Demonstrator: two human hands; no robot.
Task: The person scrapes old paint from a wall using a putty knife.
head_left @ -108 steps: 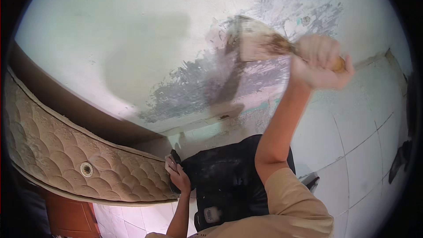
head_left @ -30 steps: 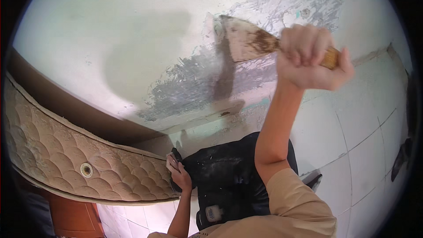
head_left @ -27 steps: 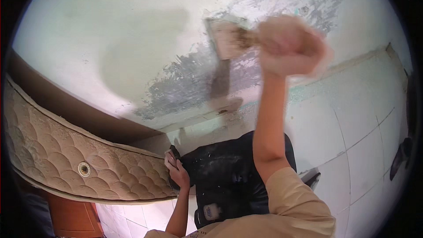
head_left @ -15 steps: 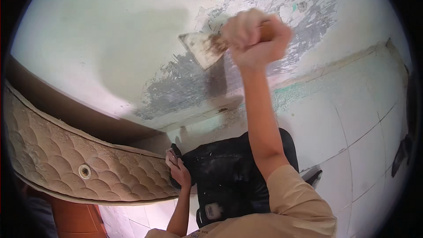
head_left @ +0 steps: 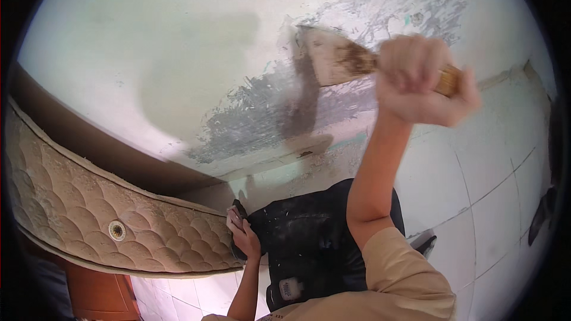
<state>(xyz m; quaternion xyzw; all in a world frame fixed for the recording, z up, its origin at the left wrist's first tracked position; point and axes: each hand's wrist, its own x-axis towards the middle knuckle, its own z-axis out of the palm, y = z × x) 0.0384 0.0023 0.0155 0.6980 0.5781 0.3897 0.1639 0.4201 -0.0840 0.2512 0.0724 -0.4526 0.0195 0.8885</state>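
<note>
Clenching the scraper (head_left: 339, 59), the right hand (head_left: 419, 77) has it over the grey patch (head_left: 262, 107), which looks mostly stripped but streaky, pale coating (head_left: 178, 0) left up-left of patch; left hand (head_left: 245, 239) sits below patch, grip can't tell

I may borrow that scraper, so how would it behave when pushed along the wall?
The scraper will probably feel fairly stiff, since its broad blade looks flat and unbent. Brown blotches on it suggest it might drag slightly. The yellowish handle, gripped in the right hand, looks thick enough to resist slipping.
</note>
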